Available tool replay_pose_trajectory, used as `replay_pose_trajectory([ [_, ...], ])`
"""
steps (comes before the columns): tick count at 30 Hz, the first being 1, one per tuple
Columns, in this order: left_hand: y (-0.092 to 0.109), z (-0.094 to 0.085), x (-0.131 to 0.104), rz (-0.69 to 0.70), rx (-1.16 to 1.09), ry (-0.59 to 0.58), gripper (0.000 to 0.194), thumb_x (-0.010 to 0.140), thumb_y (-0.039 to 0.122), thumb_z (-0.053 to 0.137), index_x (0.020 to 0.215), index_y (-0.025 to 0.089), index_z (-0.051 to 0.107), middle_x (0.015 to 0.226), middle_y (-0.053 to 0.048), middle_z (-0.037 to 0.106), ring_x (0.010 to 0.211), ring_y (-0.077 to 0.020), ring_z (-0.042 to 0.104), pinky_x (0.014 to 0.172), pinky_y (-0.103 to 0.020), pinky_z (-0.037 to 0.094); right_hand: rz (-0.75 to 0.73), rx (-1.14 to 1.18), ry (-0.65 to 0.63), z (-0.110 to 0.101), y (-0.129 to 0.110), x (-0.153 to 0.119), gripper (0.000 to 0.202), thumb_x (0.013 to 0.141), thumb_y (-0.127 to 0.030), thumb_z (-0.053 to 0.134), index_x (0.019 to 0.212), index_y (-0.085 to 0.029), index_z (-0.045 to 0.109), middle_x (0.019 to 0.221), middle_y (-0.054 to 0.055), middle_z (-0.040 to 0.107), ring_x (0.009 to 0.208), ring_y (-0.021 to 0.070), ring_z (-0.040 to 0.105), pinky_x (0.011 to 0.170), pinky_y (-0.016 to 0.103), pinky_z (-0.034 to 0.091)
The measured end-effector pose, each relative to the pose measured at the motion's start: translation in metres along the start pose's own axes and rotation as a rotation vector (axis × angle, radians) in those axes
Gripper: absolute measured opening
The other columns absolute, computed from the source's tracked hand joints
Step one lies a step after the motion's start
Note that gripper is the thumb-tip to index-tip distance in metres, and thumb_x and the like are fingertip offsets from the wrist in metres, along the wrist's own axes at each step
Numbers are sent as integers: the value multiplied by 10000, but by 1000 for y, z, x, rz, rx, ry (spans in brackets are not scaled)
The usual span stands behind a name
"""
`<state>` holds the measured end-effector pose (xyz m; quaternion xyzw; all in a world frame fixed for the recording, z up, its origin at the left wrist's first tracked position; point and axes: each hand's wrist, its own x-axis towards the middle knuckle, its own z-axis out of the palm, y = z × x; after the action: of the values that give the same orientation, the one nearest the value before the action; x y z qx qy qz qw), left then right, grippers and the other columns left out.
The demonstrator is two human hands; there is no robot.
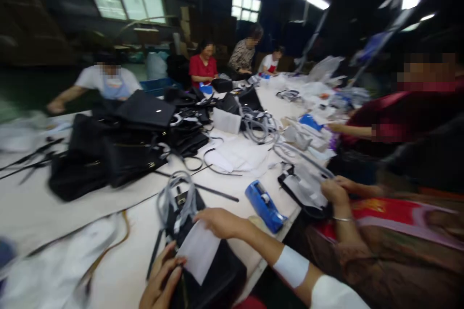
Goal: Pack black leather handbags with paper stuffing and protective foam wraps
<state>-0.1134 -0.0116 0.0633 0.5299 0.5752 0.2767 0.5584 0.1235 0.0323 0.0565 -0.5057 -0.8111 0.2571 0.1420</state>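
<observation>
A black handbag point(226, 270) lies in front of me at the table's near edge, its handles point(180, 190) wrapped in grey padding. Across it rests a thin white sheet point(201, 253), probably paper or foam. At the sheet's upper edge my right hand point(221, 223) is closed, with its fingertips gripping the sheet. My left hand point(163, 277) curls its fingers round the bag's left edge, close to the sheet's lower left corner. A strip of pale wrap point(291, 265) circles my right forearm.
A blue tape dispenser point(266, 205) stands right of the bag. Piled black bags point(119, 140) fill the table's left middle, with white sheets point(235, 152) beside them. At right, a co-worker's hands point(335, 190) hold another black bag point(306, 188). More people work along the far side.
</observation>
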Motion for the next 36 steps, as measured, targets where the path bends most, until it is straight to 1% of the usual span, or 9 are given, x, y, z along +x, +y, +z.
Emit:
replay_pose_trajectory([
  [4, -18, -18, 5, 102, -99, 11, 283, 760, 456, 594, 852, 208, 697, 1353, -70, 471, 1273, -276, 393, 1082, -399, 285, 72, 97, 148, 18, -27, 23, 205, 887, -197, 445, 1066, -174, 541, 970, 48, 602, 894, 164, 554, 794, 256, 408],
  [8, -28, -29, -1, -19, -476, 68, 302, 793, 425, 584, 958, 183, 659, 1242, -95, 551, 1178, -250, 475, 1007, -392, 352, 35, -105, 352, 32, -52, 22, 222, 927, -188, 369, 997, -170, 580, 975, 88, 582, 950, 198, 506, 847, 317, 373],
  [13, -36, -31, -6, -111, -865, -106, 288, 780, 407, 618, 952, 176, 633, 978, -52, 612, 834, -142, 570, 743, -265, 440, -277, -258, 244, 85, -84, -11, 231, 926, -174, 391, 974, -194, 617, 895, 81, 590, 869, 198, 494, 816, 350, 370],
  [18, -38, -32, 0, -76, -717, -97, 300, 776, 414, 617, 888, 136, 626, 839, -30, 586, 718, -116, 506, 626, -223, 374, -285, -71, 166, 97, -92, -28, 183, 898, -229, 471, 1033, -233, 594, 1003, 70, 596, 971, 206, 507, 885, 369, 389],
  [22, -35, -27, 5, 15, -500, -16, 319, 784, 444, 586, 857, 138, 637, 833, -29, 587, 745, -134, 493, 669, -241, 374, 138, 338, 410, 80, -76, -15, 511, 842, -346, 536, 1312, -215, 385, 1280, 128, 480, 1133, 246, 477, 929, 421, 407],
  [26, -35, -20, 6, 81, -357, -26, 314, 794, 448, 564, 835, 148, 647, 829, -38, 607, 790, -164, 523, 746, -279, 400, 256, 849, 155, 70, -54, 2, 439, 839, -387, 472, 1223, -173, 478, 1055, 103, 631, 858, 220, 612, 730, 362, 495],
  [29, -37, -22, 2, 140, -339, -1, 276, 816, 412, 548, 896, 170, 653, 1019, -68, 620, 976, -203, 543, 892, -323, 390, 300, 810, 247, 72, -41, 11, 337, 816, -406, 490, 1036, -171, 591, 931, 72, 660, 826, 220, 598, 742, 347, 476],
  [32, -37, -29, -1, 181, -306, 61, 264, 814, 399, 551, 921, 191, 674, 1312, -85, 490, 1208, -244, 442, 1007, -353, 335, 378, 871, 410, 87, -41, 21, 370, 794, -423, 514, 1070, -183, 571, 984, 69, 652, 864, 216, 588, 804, 354, 460],
  [36, -33, -36, 0, 268, -167, 129, 260, 796, 394, 575, 918, 198, 695, 1375, -83, 411, 1289, -254, 362, 1063, -364, 292, 303, 1166, 237, 112, -65, 29, 429, 787, -418, 545, 1157, -202, 529, 1004, 52, 646, 858, 199, 596, 807, 341, 464],
])
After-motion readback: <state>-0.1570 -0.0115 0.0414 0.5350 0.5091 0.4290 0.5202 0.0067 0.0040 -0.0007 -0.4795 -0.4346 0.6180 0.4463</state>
